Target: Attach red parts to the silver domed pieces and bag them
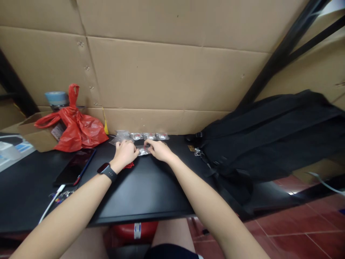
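A small clear plastic packet (143, 151) with something silvery and a bit of red inside lies between my hands on the black table. My left hand (124, 154) pinches its left end, fingers bent. On its right side my right hand (160, 149) has thumb and fingers closed at the packet's edge. Just behind, three similar packets (150, 136) stand in a row along the cardboard. Loose clear bags (122, 135) lie behind my left hand. Red cord (129, 165) shows partly under my left wrist, which wears a black watch.
A red plastic bag (78, 126) and a cardboard box (40, 133) stand at the left. Nearer are a phone (74, 167), a pen, keys and a white cable. A black backpack (275, 140) covers the right side. Cardboard (167, 75) walls the back.
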Motion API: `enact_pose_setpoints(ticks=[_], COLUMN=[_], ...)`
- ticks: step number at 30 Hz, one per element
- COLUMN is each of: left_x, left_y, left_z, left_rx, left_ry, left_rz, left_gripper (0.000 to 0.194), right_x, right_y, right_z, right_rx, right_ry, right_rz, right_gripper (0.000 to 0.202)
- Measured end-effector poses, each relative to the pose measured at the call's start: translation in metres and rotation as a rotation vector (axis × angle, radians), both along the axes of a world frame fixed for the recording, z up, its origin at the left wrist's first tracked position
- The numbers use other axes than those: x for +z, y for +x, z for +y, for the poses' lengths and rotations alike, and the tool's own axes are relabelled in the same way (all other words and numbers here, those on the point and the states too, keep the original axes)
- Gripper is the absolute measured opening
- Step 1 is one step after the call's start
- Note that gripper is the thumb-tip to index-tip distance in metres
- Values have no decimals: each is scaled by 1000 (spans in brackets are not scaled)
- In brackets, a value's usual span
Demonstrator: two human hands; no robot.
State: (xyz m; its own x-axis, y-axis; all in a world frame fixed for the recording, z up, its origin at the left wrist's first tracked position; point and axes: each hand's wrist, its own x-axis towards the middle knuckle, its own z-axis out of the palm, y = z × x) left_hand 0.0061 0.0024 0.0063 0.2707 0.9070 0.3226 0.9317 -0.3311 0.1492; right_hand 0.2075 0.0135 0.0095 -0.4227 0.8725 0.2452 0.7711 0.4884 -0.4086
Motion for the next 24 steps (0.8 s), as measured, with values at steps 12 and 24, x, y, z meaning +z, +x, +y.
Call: enact_pose_setpoints(ticks=[12, 24], left_x=[-5, -1], left_y=[-2, -6], left_z=[5, -1], left_rx=[22, -218], left_ry=[-12, -61], left_rz=[-27, -12], left_gripper=[35, 30], right_x=[-5, -16], right_y=[-1, -6], right_z=[4, 7], right_rx=[112, 93], right_ry=[-9, -30], right_rz=[-80, -207], right_gripper=[31, 41])
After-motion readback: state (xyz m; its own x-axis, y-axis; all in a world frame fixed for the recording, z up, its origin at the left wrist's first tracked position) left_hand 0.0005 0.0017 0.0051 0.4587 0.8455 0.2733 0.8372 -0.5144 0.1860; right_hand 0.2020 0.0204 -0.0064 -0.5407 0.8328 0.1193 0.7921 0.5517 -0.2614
